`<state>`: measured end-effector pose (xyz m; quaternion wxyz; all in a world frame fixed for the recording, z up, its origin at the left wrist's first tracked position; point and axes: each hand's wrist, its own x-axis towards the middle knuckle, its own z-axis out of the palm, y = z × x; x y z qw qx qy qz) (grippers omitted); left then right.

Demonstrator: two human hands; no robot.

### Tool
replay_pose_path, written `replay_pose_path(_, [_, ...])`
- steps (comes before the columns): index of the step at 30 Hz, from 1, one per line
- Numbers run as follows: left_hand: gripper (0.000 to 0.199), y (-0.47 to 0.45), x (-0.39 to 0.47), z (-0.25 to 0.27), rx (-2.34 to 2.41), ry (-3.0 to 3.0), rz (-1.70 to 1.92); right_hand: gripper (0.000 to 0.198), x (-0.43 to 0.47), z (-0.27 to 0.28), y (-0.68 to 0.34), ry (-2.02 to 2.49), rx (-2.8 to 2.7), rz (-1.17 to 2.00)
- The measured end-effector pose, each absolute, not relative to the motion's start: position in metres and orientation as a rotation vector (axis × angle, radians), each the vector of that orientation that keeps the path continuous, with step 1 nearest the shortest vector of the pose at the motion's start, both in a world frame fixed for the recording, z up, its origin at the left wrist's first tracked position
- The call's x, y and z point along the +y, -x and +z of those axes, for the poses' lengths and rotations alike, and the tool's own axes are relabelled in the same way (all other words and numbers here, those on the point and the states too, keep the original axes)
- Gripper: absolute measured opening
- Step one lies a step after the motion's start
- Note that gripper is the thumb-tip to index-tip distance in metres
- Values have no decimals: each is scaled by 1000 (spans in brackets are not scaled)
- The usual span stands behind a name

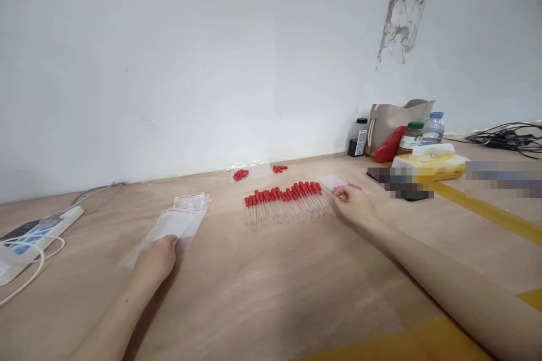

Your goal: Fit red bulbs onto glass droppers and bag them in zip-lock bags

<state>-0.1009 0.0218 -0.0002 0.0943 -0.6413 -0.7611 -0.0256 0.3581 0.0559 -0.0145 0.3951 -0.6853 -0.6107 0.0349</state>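
Note:
My left hand [156, 259] rests on a stack of clear zip-lock bags [182, 224] at the left, its curled fingers closed at the top bag's edge. In the middle lies a row of droppers [283, 196], slim clear tubes with red rubber bulbs, side by side with bulbs toward the wall. At the right end of this row, my right hand [354, 206] pinches the near edge of a clear plastic bag [329, 181] with thumb and forefinger. Reddish pieces show at that bag, partly hidden by the hand.
Loose red bulbs [240, 174] lie on clear plastic near the wall, with more bulbs [279, 168] beside them. At left is a power strip [63, 225] with white cables. A tissue pack [444, 164], a black-capped bottle [358, 138] and a grey bag [389, 118] stand at right.

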Motion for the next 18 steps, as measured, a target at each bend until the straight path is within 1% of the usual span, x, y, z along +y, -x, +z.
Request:
replay_pose_path(2, [34,100,22,3,-2248,1879,-83,9,60,-13,-348,1727,-1655,92])
replay_pose_path(5, [34,95,17,12,-2223,1792,-151,11,73,-6,-332,1755,-1739,132])
replay_pose_path(8, [31,77,5,20,-1967,1797,-485,14,91,0,-316,1789,-1734,156])
replay_pose_path(11, [25,44,-16,16,-1465,2150,-834,19,107,3,-304,1842,-1717,183])
replay_pose_path(13, [26,20,-31,8,-1063,2495,-842,23,113,4,-298,1888,-1704,204])
replay_pose_path(15, [22,0,-43,0,-987,2759,-732,24,117,5,-295,1932,-1694,226])
replay_pose_path(18, [21,-13,-50,-12,-1045,2858,-700,25,117,6,-292,1988,-1683,257])
